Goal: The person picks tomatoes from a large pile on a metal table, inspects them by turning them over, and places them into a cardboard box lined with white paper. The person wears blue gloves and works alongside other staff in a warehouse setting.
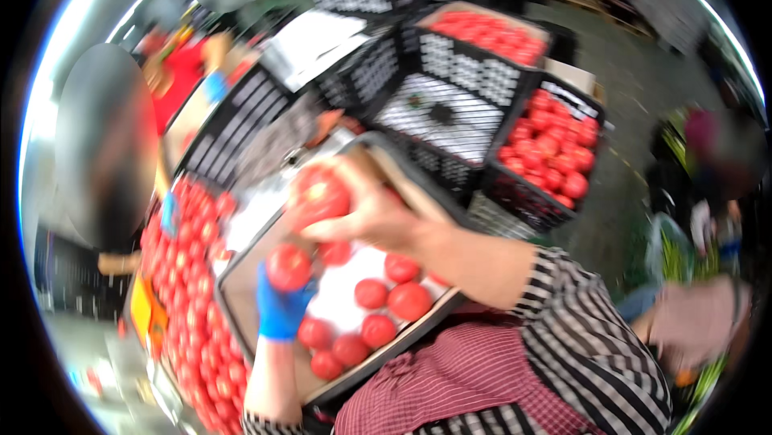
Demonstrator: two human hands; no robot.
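Observation:
My left hand (281, 303), in a blue glove, holds a tomato (289, 267) over the left side of a crate with a cardboard lining (241, 263). Bare and a little blurred, my right hand (368, 209) grips a larger tomato (319, 195) above the crate's far part. Below both hands, several tomatoes (409, 301) rest on the white sheet (344, 283) at the crate's bottom, mostly towards its near and right sides. The right hand and forearm hide part of the crate's far side.
A large heap of tomatoes (193, 290) lies left of the crate. Beyond stand a black plastic crate (446, 115) without tomatoes and a crate full of tomatoes (549, 145). A co-worker's blue-gloved hand (169, 215) is over the heap. Another person (699, 314) is at the right.

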